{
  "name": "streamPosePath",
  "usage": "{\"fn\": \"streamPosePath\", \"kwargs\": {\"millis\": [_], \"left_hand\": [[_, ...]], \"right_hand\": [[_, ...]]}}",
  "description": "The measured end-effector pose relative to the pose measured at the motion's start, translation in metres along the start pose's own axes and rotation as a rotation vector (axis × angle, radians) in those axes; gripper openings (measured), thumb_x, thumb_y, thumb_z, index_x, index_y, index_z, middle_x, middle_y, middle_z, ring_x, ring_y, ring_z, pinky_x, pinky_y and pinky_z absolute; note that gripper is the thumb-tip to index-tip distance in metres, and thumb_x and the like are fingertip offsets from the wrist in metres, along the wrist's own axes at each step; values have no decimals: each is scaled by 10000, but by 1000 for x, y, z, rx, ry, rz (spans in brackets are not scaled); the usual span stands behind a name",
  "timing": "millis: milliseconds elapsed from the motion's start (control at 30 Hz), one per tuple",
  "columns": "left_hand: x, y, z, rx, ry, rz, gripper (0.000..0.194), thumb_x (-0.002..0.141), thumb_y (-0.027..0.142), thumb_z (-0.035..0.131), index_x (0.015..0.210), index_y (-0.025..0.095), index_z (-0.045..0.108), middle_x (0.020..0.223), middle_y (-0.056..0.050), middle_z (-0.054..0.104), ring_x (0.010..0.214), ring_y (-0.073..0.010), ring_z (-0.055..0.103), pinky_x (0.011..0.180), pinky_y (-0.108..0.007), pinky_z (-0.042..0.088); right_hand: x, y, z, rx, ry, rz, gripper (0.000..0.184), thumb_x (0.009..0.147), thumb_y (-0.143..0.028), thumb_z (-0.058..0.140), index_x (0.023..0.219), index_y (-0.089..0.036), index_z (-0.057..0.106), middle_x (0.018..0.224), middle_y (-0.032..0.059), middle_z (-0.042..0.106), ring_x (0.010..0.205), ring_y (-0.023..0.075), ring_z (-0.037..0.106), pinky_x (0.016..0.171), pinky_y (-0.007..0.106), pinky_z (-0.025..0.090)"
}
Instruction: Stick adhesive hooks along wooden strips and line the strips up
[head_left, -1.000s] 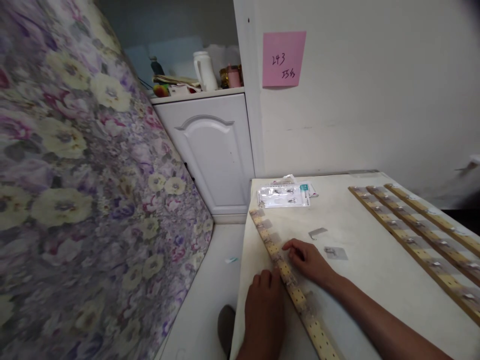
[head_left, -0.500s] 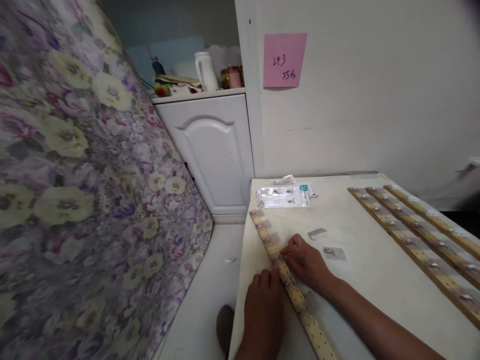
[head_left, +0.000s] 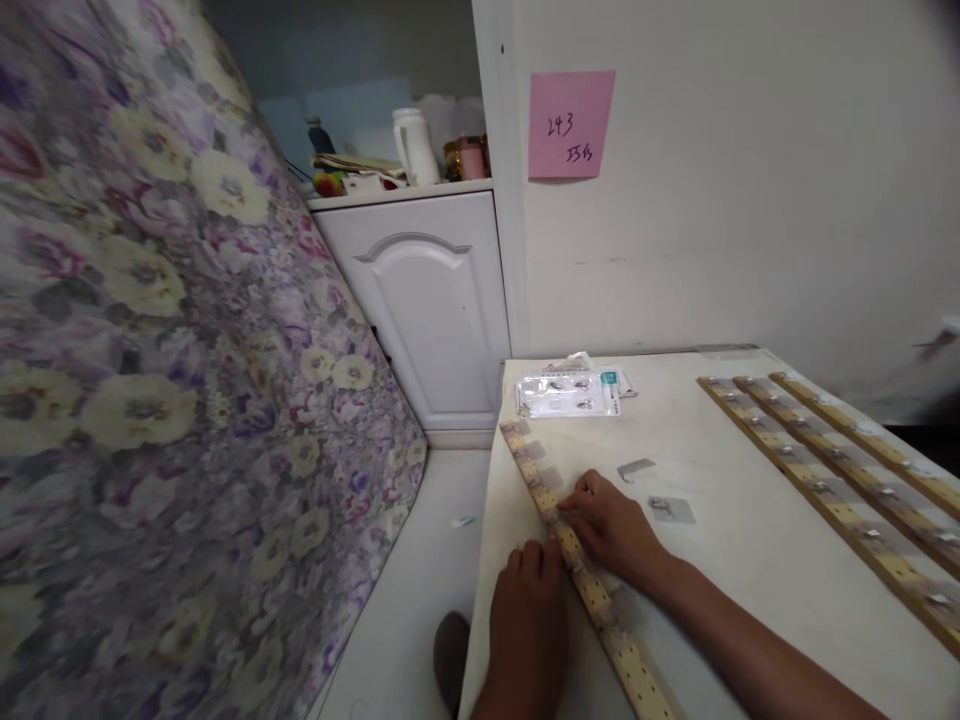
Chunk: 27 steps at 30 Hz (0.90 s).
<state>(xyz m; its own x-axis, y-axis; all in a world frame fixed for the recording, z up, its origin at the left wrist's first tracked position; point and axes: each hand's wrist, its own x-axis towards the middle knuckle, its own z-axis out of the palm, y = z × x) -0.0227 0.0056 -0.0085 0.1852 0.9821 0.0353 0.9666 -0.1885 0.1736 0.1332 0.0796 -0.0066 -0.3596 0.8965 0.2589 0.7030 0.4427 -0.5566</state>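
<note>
A long, narrow wooden strip [head_left: 596, 597] with rows of small holes lies slantwise along the table's left side. Clear plastic tabs with small metal fittings sit along it. My left hand [head_left: 529, 610] is closed at the strip's left edge, its curled fingers and thumb pressed against the wood. From the other side my right hand [head_left: 613, 525] pinches at the strip, slightly farther up; whatever is between its fingertips is hidden. Beside the right hand lie a loose clear tab with a metal hook [head_left: 671, 509] and another thin clear piece [head_left: 636, 467].
Clear blister packages [head_left: 566, 394] lie at the table's back left. Several similar strips [head_left: 795, 465] run along the right side of the white table [head_left: 739, 570]. A flowered curtain [head_left: 187, 400] hangs left, a cabinet [head_left: 431, 310] stands behind, and a pink note [head_left: 571, 124] is on the wall.
The whole view has shifted very slightly. Both hands stay at the same part of the strip, with only a tiny movement of the right fingertips.
</note>
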Motion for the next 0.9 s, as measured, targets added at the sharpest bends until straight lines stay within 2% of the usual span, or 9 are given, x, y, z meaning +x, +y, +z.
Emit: {"fn": "streamPosePath", "kwargs": {"millis": [167,333,667,900], "left_hand": [[0,0,-2,4,9,5,460,831,40,421,1258,200,483,1064,-68,565,939,-218,509,762,-333,422],[-1,1,-4,10,-5,-14,442,836,53,430,1240,217,501,1043,-54,570,924,-199,520,752,-308,417],[-3,-1,-5,-37,-16,-11,484,836,42,399,1286,208,468,1080,-64,570,952,-202,502,808,-316,402],[-4,3,-12,-63,6,-22,469,830,45,383,1266,187,482,1089,-71,575,952,-207,498,847,-326,404]], "right_hand": [[1,-1,-1,-16,-17,26,197,826,-186,514,937,-281,645,944,22,537,851,172,541,664,254,411],[0,2,1,65,-5,36,175,842,-220,510,941,-275,644,930,13,535,854,164,544,694,259,424],[-4,10,10,246,70,12,223,847,-226,501,1011,-273,644,920,6,532,721,133,553,690,271,452],[-5,15,8,258,206,23,195,868,-265,463,996,-237,607,881,30,559,707,161,544,666,295,456]]}}
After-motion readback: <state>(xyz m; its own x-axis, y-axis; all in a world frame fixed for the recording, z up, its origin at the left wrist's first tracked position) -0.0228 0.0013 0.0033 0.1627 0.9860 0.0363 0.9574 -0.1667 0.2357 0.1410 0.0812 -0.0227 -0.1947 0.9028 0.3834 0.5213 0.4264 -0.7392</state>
